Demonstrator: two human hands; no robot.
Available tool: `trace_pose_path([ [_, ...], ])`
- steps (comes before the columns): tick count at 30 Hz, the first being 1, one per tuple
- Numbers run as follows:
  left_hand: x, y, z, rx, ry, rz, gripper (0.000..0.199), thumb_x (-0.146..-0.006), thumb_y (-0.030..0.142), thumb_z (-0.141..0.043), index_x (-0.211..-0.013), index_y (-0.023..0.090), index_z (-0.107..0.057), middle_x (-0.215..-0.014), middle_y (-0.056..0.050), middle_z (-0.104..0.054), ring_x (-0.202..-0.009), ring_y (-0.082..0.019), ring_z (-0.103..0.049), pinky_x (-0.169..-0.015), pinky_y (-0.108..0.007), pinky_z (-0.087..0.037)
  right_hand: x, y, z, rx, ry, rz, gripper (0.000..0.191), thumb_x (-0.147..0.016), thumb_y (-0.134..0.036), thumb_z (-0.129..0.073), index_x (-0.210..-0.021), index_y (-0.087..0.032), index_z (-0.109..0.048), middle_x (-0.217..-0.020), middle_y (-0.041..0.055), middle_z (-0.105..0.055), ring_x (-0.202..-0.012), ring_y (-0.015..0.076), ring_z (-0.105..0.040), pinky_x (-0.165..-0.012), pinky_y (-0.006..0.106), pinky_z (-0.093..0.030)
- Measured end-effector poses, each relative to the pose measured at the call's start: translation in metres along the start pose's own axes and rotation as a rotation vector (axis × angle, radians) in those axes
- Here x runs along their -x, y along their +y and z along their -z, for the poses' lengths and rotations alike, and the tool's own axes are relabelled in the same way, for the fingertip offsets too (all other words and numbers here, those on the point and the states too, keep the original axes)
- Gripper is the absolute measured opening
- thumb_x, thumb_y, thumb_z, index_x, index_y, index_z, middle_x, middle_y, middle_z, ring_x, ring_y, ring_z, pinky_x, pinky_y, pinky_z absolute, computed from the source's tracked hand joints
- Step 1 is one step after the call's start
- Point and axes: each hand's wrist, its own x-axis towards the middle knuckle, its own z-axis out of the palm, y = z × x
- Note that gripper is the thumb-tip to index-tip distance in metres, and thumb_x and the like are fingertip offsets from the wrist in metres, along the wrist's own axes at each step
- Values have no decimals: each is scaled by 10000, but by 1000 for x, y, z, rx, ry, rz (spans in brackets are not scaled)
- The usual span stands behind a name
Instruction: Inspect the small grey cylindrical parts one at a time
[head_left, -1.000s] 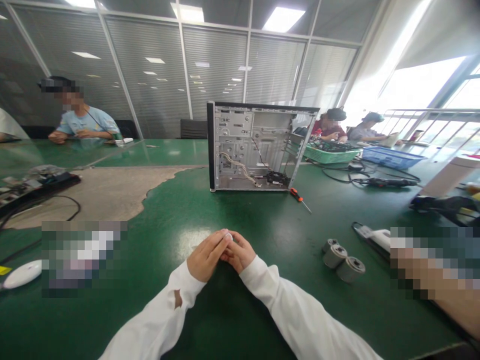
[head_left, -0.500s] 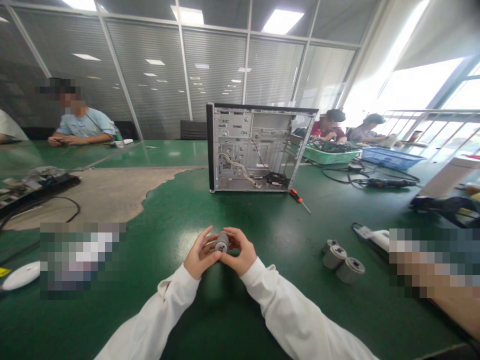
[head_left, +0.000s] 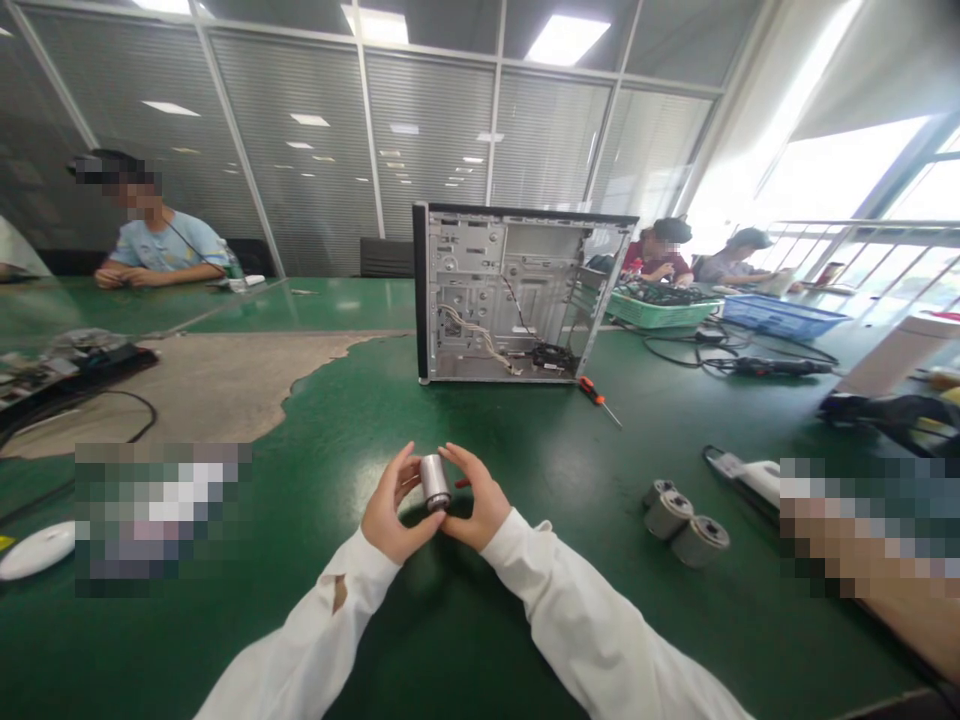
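Note:
Between my two hands, over the green table, is a small silver cylindrical motor, its ringed end tilted down and towards me. My left hand grips it from the left, thumb at the lower end and fingers near the upper end. On the other side, my right hand touches it with the thumb low and a fingertip at the top. Three similar grey motors stand close together to the right of my hands.
An open computer case stands ahead, with an orange-handled screwdriver at its right corner. Green and blue baskets and a black cable lie at the back right. Bare board shows at left. Other people sit around.
The motor has turned in my hands: its end face pointed at me before, and now its smooth silver side shows. Both hands have shifted slightly left with it.

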Motion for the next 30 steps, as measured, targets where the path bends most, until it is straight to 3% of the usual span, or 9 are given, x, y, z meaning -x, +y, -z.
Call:
trace_pose_path([
  [8, -5, 15, 15, -708, 98, -541, 734, -627, 158, -584, -1250, 206, -200, -1138, -130, -396, -1068, -288, -386, -864, -459, -375, 1, -6, 0, -75, -3, -120, 699, -547, -91, -538, -1187, -219, -291, -1159, 88, -444, -1012, 207, -444, -668, 301, -455],
  [14, -4, 20, 17, -860, 94, -783, 583, -675, 97, -550, -1203, 195, -324, -1048, -99, -495, -1062, -260, -424, -843, -402, -428, 0, -5, -2, -238, -14, -177, 632, -537, -10, -437, -1122, -230, -344, -1067, 57, -520, -916, 169, -509, -636, 272, -451],
  [22, -1, 28, 21, -1018, 23, -1083, 358, -661, 54, -567, -966, 237, -528, -968, -17, -525, -1066, -220, -430, -874, -379, -417, 0, 1, -6, -353, 42, -237, 557, -546, -23, -450, -1069, -206, -390, -1004, 63, -549, -856, 162, -535, -604, 254, -440],
  [25, 2, 31, 14, -942, 67, -990, 427, -653, 69, -568, -1030, 246, -476, -972, -25, -491, -1048, -219, -437, -854, -364, -431, 0, 1, -6, -370, 44, -248, 545, -547, -31, -457, -1059, -207, -402, -991, 60, -555, -838, 158, -539, -592, 246, -433],
  [30, 5, 28, -4, -554, 203, -407, 598, -601, 167, -605, -1134, 187, -335, -1086, -107, -366, -1044, -268, -405, -876, -444, -377, 0, -1, -7, -381, 34, -256, 553, -527, -28, -442, -1051, -204, -418, -973, 56, -558, -811, 154, -541, -571, 234, -424],
])
